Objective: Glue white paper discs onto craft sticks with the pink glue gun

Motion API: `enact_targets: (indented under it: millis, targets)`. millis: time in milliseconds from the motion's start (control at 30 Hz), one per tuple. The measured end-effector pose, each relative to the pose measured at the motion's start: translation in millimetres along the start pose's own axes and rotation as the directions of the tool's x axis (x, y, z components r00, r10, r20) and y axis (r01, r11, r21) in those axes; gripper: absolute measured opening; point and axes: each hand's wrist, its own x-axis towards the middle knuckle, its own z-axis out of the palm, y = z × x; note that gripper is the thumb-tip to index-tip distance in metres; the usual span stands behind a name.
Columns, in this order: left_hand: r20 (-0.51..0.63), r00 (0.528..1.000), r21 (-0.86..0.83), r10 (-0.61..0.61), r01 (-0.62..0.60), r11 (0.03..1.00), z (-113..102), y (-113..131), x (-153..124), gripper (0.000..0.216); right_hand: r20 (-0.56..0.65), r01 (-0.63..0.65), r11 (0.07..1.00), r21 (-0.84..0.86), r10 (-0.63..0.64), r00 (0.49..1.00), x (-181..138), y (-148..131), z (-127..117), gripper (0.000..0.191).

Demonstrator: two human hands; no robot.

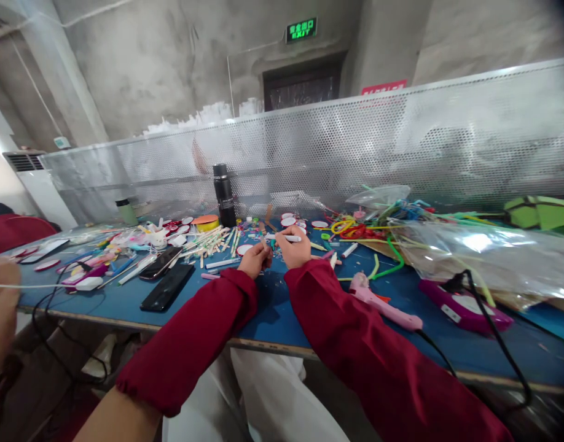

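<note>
In the middle of the blue table (270,325), my right hand (297,248) grips a white marker pen (292,238), its tip end pointing left toward my left hand. My left hand (255,259) is closed just beside it, fingertips pinched together; a small brownish piece shows at them, too small to name. Craft bits lie around both hands: a white-capped pen (223,263) to the left, another white pen (349,250) to the right, and white discs with red rims (289,221) behind. Both my forearms are in dark red sleeves.
Two phones (166,287), wooden sticks (212,242) and a black thermos (223,196) stand or lie left. At right are a pink glue gun (387,308), a purple power strip (464,307) with cables and a plastic bag (494,255). Another person's hand (0,301) is far left.
</note>
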Motion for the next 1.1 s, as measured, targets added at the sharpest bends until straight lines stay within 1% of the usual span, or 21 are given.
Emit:
enact_targets:
  millis: [100, 167, 300, 467, 633, 800, 1100]
  targets:
    - [0.002, 1.0, -0.003, 0.002, -0.002, 1.0, 0.8, 1.8, -0.8, 0.044, 0.02, 0.001, 1.0, 0.027, -0.001, 1.0, -0.4, -1.0, -0.2, 0.013]
    - [-0.002, 1.0, -0.014, -0.003, 0.003, 1.0, 1.2, 2.3, -1.1, 0.044, 0.035, -0.002, 1.0, 0.009, 0.001, 0.999, -0.5, -1.7, -0.4, 0.013]
    - [-0.004, 1.0, -0.005, -0.004, 0.004, 1.0, 1.1, 2.1, -0.9, 0.044, 0.012, -0.015, 1.0, -0.006, 0.015, 1.0, -0.4, -2.2, -1.1, 0.013]
    - [0.006, 1.0, -0.019, -0.005, 0.005, 1.0, 0.6, 2.3, -0.9, 0.043, 0.03, -0.011, 1.0, 0.003, 0.011, 1.0, -0.6, -0.9, 0.2, 0.013]
    - [0.007, 1.0, -0.016, -0.001, 0.001, 1.0, -0.1, 2.0, -0.5, 0.044, 0.002, -0.013, 1.0, -0.008, 0.013, 1.0, -0.6, -2.2, -0.3, 0.013]
    - [-0.001, 1.0, -0.03, -0.012, 0.012, 0.999, 0.6, -0.3, 0.9, 0.044, 0.047, -0.029, 0.999, -0.014, 0.03, 0.998, -2.4, -5.8, -0.4, 0.015]
    - [-0.005, 1.0, -0.024, -0.017, 0.017, 1.0, 0.4, -0.7, 0.0, 0.042, 0.042, -0.022, 1.0, -0.019, 0.023, 0.999, -2.6, -4.0, 0.9, 0.015]
